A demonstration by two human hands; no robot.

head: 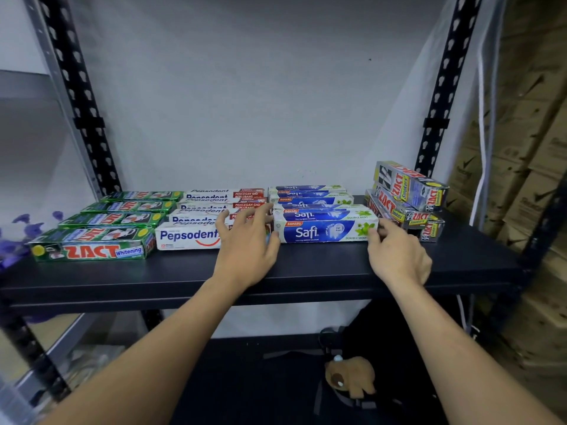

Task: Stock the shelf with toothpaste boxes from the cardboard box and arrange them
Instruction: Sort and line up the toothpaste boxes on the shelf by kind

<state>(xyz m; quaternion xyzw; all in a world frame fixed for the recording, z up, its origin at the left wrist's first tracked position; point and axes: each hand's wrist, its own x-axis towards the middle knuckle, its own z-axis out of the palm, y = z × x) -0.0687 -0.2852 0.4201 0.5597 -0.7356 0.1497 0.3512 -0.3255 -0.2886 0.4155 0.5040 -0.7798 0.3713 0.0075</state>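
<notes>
Stocking looks nearly done: ZACT Whitening boxes (101, 228) at 9 o'clock and Pepsodent boxes (196, 216) sit tidy on the shelf (306, 268). Left hand (248, 243) and right hand (399, 256), fingers loose and gripping nothing, press the ends of the front Safi box (325, 230). ZACT Smokers boxes (408, 197) at 3 o'clock are askew and need squaring.

The shelf (306, 265) is a dark, flat board. Toothpaste boxes lie on it in four groups, side by side. At the left are green Zact boxes (92, 245), four in a line going back to the wall. Next come white Pepsodent boxes (187, 237), close together. Then come blue Safi boxes (322, 231), with some stacked. At the right, grey Zact boxes (408, 194) sit in a crooked pile.
</notes>
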